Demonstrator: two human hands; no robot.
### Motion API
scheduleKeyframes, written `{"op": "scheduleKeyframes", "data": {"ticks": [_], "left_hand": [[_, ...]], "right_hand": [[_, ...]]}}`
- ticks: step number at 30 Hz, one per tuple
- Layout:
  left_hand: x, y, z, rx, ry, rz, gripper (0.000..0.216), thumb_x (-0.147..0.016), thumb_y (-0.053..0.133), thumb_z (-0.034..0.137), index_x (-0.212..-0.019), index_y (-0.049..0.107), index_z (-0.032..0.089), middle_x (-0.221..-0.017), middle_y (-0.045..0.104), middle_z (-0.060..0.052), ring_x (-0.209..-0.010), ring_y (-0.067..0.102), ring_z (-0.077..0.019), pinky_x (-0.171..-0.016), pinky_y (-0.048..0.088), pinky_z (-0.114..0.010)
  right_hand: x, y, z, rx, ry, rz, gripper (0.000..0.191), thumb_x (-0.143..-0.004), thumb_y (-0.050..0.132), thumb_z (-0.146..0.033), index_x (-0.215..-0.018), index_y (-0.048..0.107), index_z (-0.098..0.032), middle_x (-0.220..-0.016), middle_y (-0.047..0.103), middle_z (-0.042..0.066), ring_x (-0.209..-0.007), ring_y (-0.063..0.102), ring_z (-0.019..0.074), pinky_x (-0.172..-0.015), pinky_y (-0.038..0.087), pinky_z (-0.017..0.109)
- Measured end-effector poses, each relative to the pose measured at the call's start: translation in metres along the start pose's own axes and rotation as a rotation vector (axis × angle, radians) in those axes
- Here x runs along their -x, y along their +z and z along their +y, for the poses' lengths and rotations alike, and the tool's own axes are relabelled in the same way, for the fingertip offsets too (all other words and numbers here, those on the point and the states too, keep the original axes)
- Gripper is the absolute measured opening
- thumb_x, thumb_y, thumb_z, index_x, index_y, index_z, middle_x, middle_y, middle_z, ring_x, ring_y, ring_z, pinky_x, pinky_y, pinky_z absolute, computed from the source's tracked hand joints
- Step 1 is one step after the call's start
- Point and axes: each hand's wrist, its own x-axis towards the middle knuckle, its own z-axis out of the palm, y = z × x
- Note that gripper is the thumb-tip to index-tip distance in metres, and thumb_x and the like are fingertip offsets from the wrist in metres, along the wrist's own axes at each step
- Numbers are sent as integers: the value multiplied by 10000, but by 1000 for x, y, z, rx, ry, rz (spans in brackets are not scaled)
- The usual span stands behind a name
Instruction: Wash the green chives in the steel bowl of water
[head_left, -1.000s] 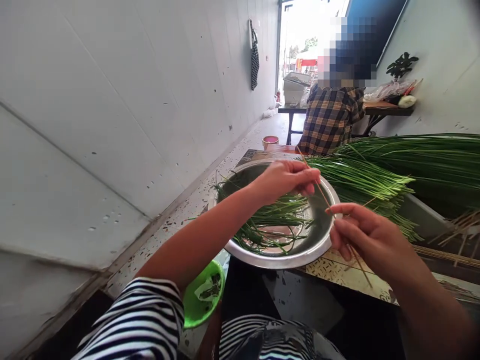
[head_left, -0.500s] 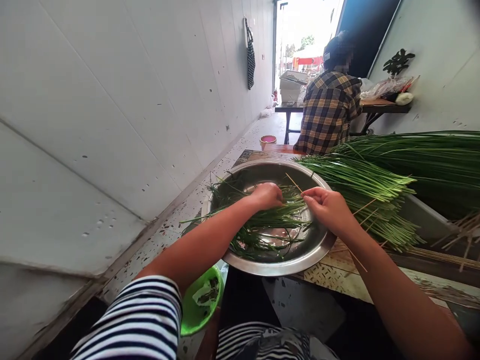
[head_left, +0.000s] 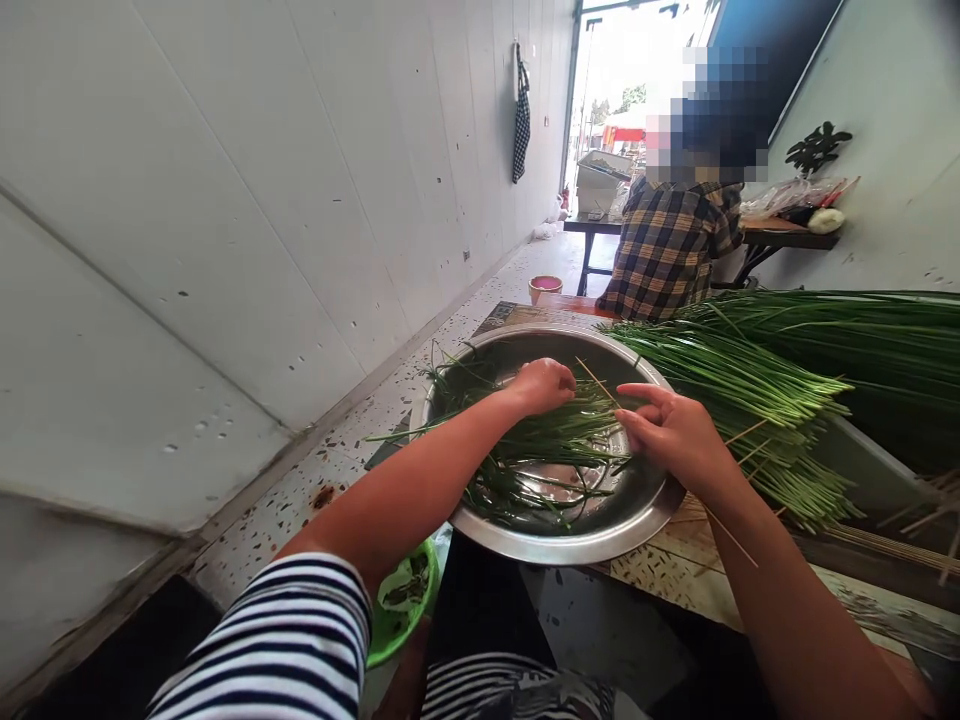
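A wide steel basin [head_left: 570, 548] holds loose green chives [head_left: 555, 435], some trailing over its left rim. My left hand [head_left: 541, 387] reaches into it from the left, fingers curled closed around chive stalks; its fingertips are partly hidden. At the basin's right side, my right hand [head_left: 667, 428] pinches a thin bamboo skewer [head_left: 596, 381], index finger stretched out. The skewer slants with its tip up near my left fingers, and its other end shows below my right wrist. Neat bundles of chives [head_left: 757, 380] with skewers through them lie right of the basin.
A patterned wooden table [head_left: 660, 570] carries the basin. Long chives [head_left: 862, 320] and a pale tray [head_left: 870, 460] are at the right, with more skewers [head_left: 892, 545]. Below left stands a green bucket [head_left: 412, 625]. Ahead sits a person in a plaid shirt [head_left: 667, 245].
My right hand has opened its index finger outward while keeping the skewer pinched. My left hand has lifted slightly among the chives. The view has shifted a little.
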Motion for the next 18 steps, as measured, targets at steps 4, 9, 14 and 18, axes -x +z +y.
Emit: {"op": "scheduleKeyframes", "data": {"ticks": [4, 9, 14, 18], "left_hand": [[5, -10, 5, 427, 40, -10, 243, -760, 572, 224, -928, 739, 169, -908, 715, -41, -840, 615, -142, -805, 470, -248], [14, -17, 10, 882, 55, -211, 259, -691, 701, 322, -880, 737, 150, -817, 692, -34, -709, 567, -90, -684, 452, -220], [14, -3, 15, 985, -45, -276, 387, -600, 785, 402, -877, 729, 138, -708, 638, -10, -601, 497, -65, -529, 352, -206], [14, 2, 22, 1086, -100, -337, 345, -543, 827, 363, -745, 701, 113, -596, 576, 16, -530, 461, -49, -477, 300, -202]], "right_hand": [[2, 2, -3, 37, 14, 56, 457, -745, 574, -383, -1110, 590, -109, -479, 590, -29, -412, 454, 106, -453, 348, 251], [3, 5, -2, 57, 0, 96, 529, -753, 582, -365, -1210, 542, -102, -499, 614, -30, -461, 515, 129, -504, 382, 265], [3, 7, -2, 81, 5, 82, 546, -763, 588, -324, -1254, 520, -94, -513, 624, -33, -470, 535, 128, -533, 400, 268], [3, 7, 1, 88, -17, 69, 560, -770, 589, -345, -1273, 509, -113, -524, 637, -39, -498, 550, 130, -577, 417, 274]]}}
